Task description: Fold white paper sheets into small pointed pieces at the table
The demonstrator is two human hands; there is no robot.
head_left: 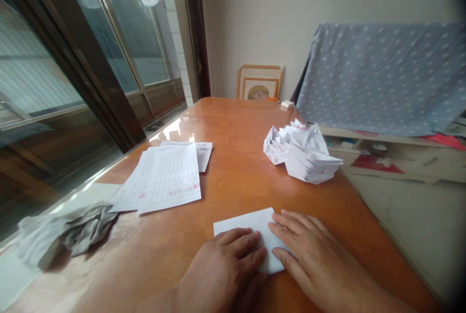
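Paper (pixel 244 220): white and flat, on the near part of the shiny brown table (pixel 233 167), right under the hands.
Way it points: its far edge runs left to right, a bit crooked, with the right end farther away. Its right edge runs back toward the person.
Long side: I cannot tell, because the hands cover some of it.
Left hand (pixel 224 264): lies on top of the paper, fingers a little bent, not closed around anything.
Right hand (pixel 309 245): spread out, fingertips touching the paper's right side, not gripping.
Folded pile (pixel 306 155): white, pointy papers past the right hand, near the table's right edge.
Printed sheets (pixel 169 179): lie overlapping, farther off to the left.
Gray cloth (pixel 89 228): crumpled, just beside the sheets.
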